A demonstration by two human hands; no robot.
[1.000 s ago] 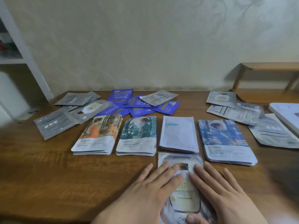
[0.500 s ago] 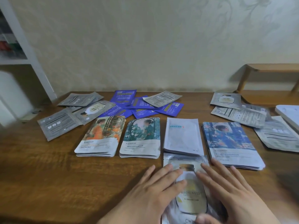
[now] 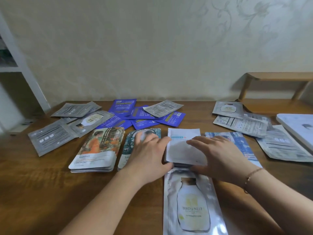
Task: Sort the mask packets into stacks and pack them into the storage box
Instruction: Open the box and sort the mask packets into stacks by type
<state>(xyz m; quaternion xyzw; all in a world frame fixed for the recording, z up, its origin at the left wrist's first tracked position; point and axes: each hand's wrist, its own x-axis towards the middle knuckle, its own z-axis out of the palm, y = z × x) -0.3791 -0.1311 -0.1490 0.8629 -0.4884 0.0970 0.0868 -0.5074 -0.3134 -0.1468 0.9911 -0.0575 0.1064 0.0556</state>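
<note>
Hands flank the white packet stack at the counter's centre, the left hand at its nine o'clock edge and the right hand at three o'clock, fingers loosely spread, thumbs near its front edge, bird's-nest packet at six o'clock.

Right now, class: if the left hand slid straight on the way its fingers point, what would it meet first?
The left hand points away and slightly right across the teal packet stack. Going on, it would probably first meet the scattered blue packets beyond, though depth is uncertain.
</note>
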